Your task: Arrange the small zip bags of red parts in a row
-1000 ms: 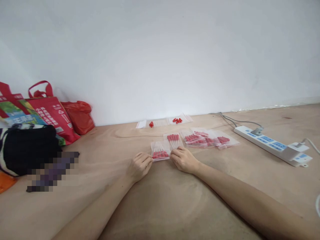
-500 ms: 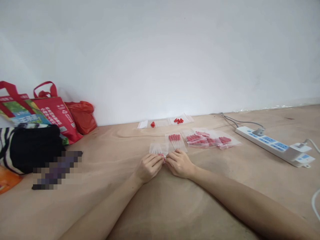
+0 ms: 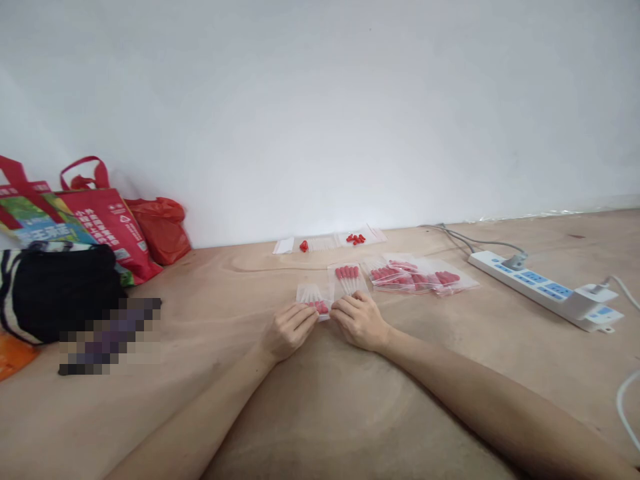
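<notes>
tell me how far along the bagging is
Done, it seems: a pile of filled bags and one more beside the hands. In hand: left hand and right hand both pinch a small bag of red-capped tubes. Left: loose red caps and flat bags by the wall.

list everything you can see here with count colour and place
held bag: 1, clear with red-tipped pieces, pinched by both hands
next bag: 1, clear, just behind right hand
bag pile: several, clear with red, right of centre
loose red bits: few, near wall
power strip: 1, white and blue, right
tote bags: 2, red, left
plastic bag: 1, red, by wall
dark bag: 1, black, left
left hand: on held bag
right hand: on held bag
</notes>
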`<state>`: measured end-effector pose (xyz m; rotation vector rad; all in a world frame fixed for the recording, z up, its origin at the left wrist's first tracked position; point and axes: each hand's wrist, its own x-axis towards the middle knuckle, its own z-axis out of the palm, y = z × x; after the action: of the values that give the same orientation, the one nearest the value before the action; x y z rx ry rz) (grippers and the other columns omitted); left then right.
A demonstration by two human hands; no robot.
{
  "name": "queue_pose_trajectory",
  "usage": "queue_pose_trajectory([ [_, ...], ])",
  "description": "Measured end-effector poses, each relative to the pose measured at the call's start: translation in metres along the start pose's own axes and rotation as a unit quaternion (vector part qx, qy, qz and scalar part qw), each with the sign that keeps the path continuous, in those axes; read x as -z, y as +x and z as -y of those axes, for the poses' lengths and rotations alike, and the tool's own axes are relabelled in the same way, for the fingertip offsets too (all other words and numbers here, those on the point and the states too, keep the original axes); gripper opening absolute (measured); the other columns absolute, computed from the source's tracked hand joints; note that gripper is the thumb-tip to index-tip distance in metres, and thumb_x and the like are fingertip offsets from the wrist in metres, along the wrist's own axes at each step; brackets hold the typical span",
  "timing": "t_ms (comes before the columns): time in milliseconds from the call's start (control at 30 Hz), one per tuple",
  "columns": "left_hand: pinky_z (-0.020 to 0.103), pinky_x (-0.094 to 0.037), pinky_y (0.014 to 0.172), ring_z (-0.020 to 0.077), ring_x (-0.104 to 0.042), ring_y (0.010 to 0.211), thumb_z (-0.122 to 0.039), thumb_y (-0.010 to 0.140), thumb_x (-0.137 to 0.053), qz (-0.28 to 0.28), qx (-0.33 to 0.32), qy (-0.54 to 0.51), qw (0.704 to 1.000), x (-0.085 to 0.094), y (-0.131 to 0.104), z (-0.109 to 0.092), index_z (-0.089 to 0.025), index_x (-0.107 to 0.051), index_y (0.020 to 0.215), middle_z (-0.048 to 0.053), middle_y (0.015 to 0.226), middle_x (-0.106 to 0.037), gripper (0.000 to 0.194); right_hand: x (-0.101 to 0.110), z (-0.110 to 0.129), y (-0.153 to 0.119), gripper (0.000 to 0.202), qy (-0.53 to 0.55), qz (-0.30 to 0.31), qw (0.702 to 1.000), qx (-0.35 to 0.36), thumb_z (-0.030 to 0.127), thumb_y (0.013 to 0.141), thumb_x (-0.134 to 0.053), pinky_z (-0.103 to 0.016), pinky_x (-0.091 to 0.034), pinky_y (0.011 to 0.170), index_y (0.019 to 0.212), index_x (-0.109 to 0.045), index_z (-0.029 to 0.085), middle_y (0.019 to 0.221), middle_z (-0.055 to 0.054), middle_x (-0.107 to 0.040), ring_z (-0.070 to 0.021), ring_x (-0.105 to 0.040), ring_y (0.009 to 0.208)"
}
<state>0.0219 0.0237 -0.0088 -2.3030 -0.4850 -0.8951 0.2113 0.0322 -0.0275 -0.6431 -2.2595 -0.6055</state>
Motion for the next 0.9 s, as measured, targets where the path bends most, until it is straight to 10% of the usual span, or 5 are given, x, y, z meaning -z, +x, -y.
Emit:
queue_pose_trajectory([
  [900,0.024,-0.044,0.061,0.0122,-0.055,0.062,-0.013,0.083,-0.041,0.058,0.015,0.095,0.994,0.013,-0.012,0.018,-0.014,-0.053,0.075,0.003,0.067,-0.059,0.015,0.001,-0.010,-0.003,0.018,0.005,-0.006,1.000,-0.028,0.010,0.077,-0.038,-0.031,-0.023,0.065,0.072,-0.054,0.016,0.072,-0.002,-0.057,-0.0121,-0.044,0.068],
])
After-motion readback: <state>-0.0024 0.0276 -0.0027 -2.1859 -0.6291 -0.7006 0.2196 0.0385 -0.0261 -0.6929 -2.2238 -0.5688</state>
